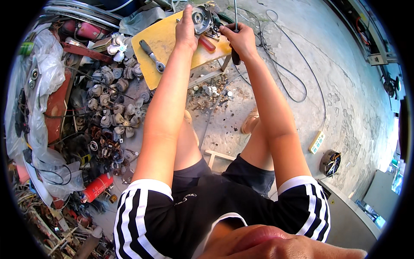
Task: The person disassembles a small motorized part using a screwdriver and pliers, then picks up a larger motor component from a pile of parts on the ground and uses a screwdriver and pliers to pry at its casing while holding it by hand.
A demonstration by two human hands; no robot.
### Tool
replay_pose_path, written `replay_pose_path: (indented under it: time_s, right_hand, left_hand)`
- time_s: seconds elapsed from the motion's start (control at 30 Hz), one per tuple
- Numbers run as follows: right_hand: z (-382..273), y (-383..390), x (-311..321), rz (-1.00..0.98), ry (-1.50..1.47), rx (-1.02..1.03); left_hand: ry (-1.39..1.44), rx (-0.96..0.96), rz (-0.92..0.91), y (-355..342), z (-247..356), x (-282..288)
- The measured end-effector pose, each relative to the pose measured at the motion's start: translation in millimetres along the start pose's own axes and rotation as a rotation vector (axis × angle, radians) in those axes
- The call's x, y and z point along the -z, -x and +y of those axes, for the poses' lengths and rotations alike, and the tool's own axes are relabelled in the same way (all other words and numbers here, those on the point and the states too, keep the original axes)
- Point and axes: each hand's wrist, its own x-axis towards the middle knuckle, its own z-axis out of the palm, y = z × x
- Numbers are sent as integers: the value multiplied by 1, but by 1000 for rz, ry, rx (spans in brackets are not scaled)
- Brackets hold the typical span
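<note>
My left hand [186, 30] rests on a round grey metal motor part [201, 19] at the far edge of a yellow board [161, 36], steadying it. My right hand [242, 41] is closed around the black handle of a long tool [235, 30] whose metal shaft stands upright beside the part. A red-handled screwdriver [208, 44] lies on the board between my hands. A grey ratchet wrench [152, 55] lies on the board to the left of my left forearm.
A heap of small motors and metal scrap [108, 108] fills the floor at left, with a red canister [97, 186] and plastic bags [43, 69]. Black cable [293, 77] loops over the concrete at right, near a white power strip [317, 142] and a small fan [330, 163].
</note>
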Motion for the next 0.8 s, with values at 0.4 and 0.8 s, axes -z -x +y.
replay_pose_path:
  time_s: [0.4, 0.8]
  right_hand:
    - [-9, 11, 73, 167, -220, 64]
    - [-3, 39, 98, 40, -259, -20]
  left_hand:
    - [-53, 216, -385, 64, 34, -19]
    - [-637, -17, -241, 109, 29, -18]
